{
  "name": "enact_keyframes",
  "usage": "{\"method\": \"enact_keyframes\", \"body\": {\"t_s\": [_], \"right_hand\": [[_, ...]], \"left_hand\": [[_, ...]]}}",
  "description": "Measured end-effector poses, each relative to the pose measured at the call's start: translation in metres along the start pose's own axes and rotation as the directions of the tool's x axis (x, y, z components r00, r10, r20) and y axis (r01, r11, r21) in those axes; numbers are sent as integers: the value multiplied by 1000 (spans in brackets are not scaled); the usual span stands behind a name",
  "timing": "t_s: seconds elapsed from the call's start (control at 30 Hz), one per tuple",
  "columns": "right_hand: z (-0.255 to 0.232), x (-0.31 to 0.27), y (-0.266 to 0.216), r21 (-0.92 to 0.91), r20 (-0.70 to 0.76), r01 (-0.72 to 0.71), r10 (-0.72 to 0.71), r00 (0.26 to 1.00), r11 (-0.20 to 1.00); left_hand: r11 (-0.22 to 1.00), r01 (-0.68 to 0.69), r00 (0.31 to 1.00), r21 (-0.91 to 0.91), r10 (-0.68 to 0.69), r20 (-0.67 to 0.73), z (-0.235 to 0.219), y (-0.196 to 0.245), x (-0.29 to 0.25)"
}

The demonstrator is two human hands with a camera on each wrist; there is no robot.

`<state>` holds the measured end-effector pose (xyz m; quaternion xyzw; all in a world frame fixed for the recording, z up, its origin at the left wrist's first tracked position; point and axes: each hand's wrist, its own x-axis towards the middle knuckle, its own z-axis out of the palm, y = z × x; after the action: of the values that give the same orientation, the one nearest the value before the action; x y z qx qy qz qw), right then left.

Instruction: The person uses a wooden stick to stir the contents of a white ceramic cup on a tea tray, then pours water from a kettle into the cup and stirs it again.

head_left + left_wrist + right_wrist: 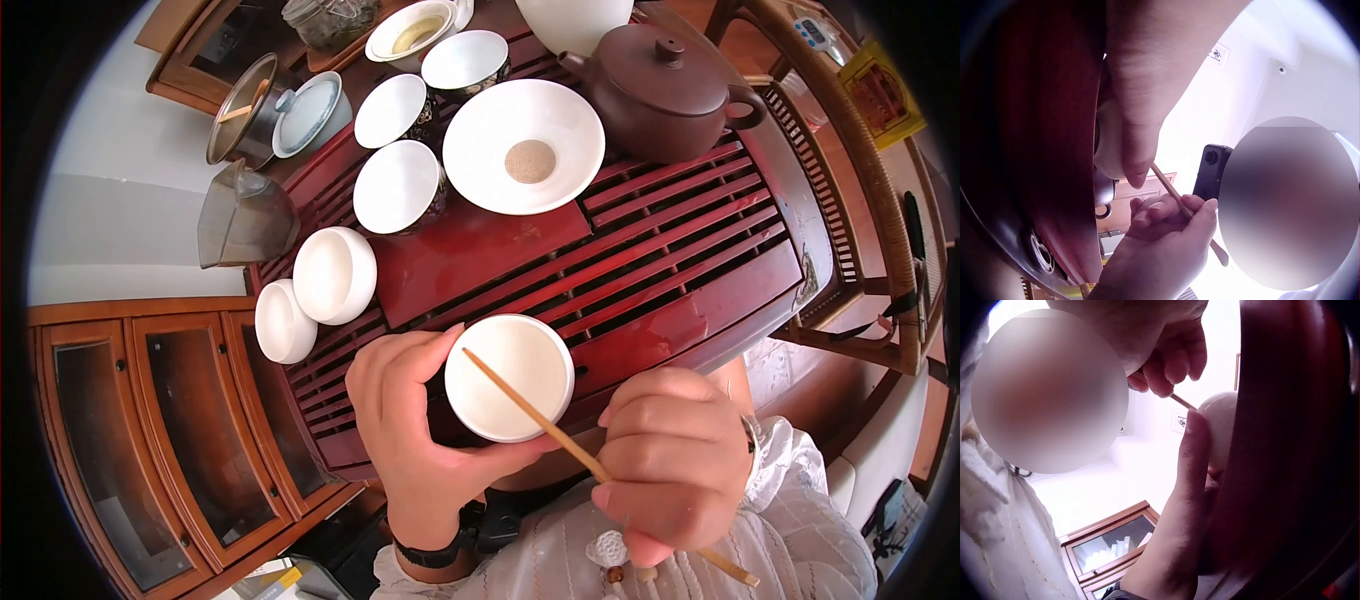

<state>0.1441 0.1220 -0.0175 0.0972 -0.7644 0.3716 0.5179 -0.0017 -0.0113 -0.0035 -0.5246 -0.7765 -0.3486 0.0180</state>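
My left hand (405, 425) grips a small white cup (530, 355) at the front edge of the tea tray, thumb and fingers around its sides and its mouth turned up to the head camera. In my right hand (680, 455) is a thin bamboo stick (565, 440). Its narrow tip reaches over the cup's mouth, and the other end sticks out below my fist. The left wrist view shows my right fingers and thumb pinching the stick (1165, 181), whose rear end is wider. The cup (1221, 422) also shows beside my left thumb in the right wrist view.
On the slatted red tea tray (690, 305) stand a wide white bowl (470, 150) with brown grains, a brown teapot (655, 95), several dark-sided cups (398, 185) and two white cups (335, 275). A glass pitcher (245, 215) is at the left edge, a chair (890, 220) at right.
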Motion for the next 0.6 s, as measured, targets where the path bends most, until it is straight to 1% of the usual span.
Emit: {"method": "enact_keyframes", "body": {"t_s": [0.1, 0.17, 0.2, 0.27, 0.3, 0.37, 0.4, 0.47, 0.6], "right_hand": [[0, 0, 0, 9, 26, -6, 5, 1000, 1000], [1, 0, 1, -22, -19, -43, 43, 999, 999], [2, 0, 0, -23, -19, -44, 44, 999, 999], [5, 1, -1, 47, -13, -57, 57, 998, 997], [3, 1, 0, 47, -14, -57, 58, 998, 997], [-2, 1, 4, 14, 34, -40, 39, 999, 999], [-1, 1, 3, 14, 34, -40, 39, 999, 999], [2, 1, 2, -14, -37, -39, 38, 999, 999], [5, 1, 0, 46, -24, -42, 44, 999, 998]], "left_hand": [[1000, -2, 1000, 10, 2, 13, -1, 1, 1], [1000, 1, 1000, 13, -1, 17, -1, 1, 1], [1000, -2, 1000, 15, 2, 13, 0, 1, 1], [1000, -7, 1000, 17, 6, 10, 0, 1, 0], [1000, -1, 1000, 13, 1, 12, 0, 0, 0], [1000, 6, 1000, 10, -6, 16, 0, -1, 0], [1000, 1, 1000, 14, -1, 11, 0, 0, 0], [1000, -5, 1000, 17, 5, 5, 1, 0, 0], [1000, 1, 1000, 25, -1, 9, 0, 0, 0]]}}
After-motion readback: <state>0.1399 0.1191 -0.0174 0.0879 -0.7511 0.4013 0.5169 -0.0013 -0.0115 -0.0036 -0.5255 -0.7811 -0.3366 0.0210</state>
